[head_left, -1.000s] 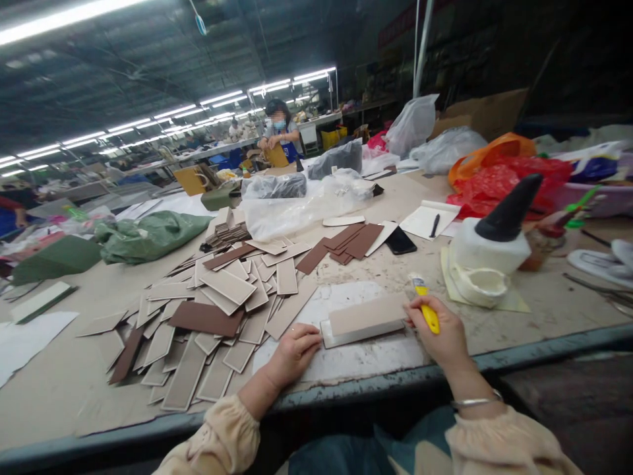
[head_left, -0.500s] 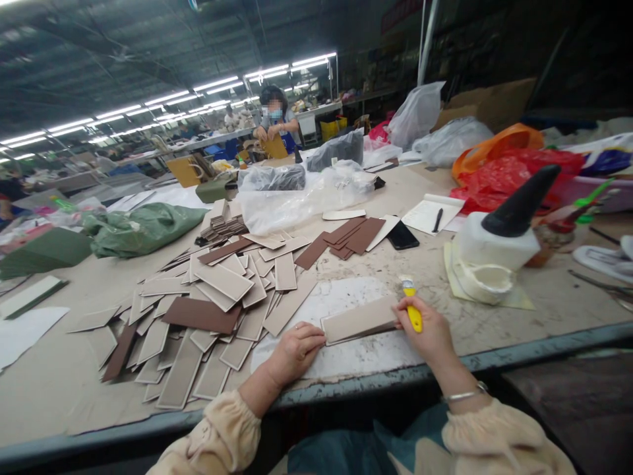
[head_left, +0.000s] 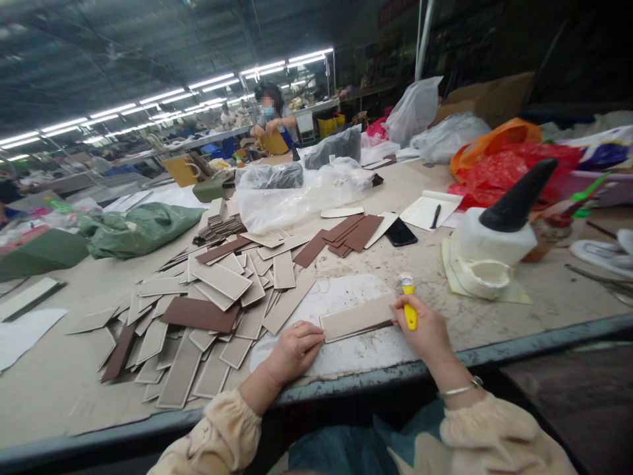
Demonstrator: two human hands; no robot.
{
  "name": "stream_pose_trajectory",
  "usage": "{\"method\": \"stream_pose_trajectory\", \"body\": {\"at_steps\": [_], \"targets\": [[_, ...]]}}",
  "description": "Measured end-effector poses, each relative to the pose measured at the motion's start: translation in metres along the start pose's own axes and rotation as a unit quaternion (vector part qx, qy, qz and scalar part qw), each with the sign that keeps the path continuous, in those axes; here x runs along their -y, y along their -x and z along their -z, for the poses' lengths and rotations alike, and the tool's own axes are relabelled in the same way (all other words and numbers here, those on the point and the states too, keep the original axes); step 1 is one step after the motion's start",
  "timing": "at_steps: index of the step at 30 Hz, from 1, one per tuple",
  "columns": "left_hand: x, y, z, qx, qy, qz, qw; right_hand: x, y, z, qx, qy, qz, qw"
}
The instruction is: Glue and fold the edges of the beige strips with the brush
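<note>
Lengthwise, the beige strip (head_left: 357, 315) runs sideways, left hand (head_left: 299, 347) bunched at one end, right hand (head_left: 424, 330) clamped on a brush (head_left: 410, 313)

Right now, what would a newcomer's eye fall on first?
Probably the jumbled heap of beige and brown panels on the table, left of centre. Next, the yellow-handled brush held in the right hand, whose fingertips meet one end of a beige strip, the left hand at its other end. Further right, a black cone tops a white container.
</note>
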State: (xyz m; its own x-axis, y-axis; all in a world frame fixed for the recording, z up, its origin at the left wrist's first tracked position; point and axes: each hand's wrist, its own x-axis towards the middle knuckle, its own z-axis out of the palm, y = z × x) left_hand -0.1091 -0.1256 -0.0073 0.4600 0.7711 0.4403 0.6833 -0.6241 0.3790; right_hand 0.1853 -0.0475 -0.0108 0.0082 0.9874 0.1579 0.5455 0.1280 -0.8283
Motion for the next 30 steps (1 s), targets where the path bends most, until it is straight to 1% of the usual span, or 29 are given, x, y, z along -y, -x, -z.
{"method": "stream_pose_trajectory", "body": {"at_steps": [4,9,16,24,30], "targets": [[0.0008,0.0005,-0.001,-0.007,-0.002,-0.006,1.0,-0.0002,0.0006,-0.0017,0.001,-0.007,-0.002,1.0],[0.0001,0.0004,-0.0005,-0.004,-0.003,-0.003,1.0,-0.003,0.0,-0.0032,-0.005,0.012,0.002,1.0],[-0.0016,-0.0013,0.0016,0.009,-0.003,0.001,1.0,-0.007,0.0001,-0.005,-0.014,0.046,0.04,0.998],[-0.0028,-0.0027,0.0028,0.011,-0.015,-0.001,1.0,-0.0044,-0.0001,-0.0043,-0.036,0.079,0.077,0.993],[-0.0044,-0.0033,0.0042,0.022,-0.016,0.0,1.0,-0.004,0.0001,-0.005,-0.047,0.1,0.083,0.99]]}}
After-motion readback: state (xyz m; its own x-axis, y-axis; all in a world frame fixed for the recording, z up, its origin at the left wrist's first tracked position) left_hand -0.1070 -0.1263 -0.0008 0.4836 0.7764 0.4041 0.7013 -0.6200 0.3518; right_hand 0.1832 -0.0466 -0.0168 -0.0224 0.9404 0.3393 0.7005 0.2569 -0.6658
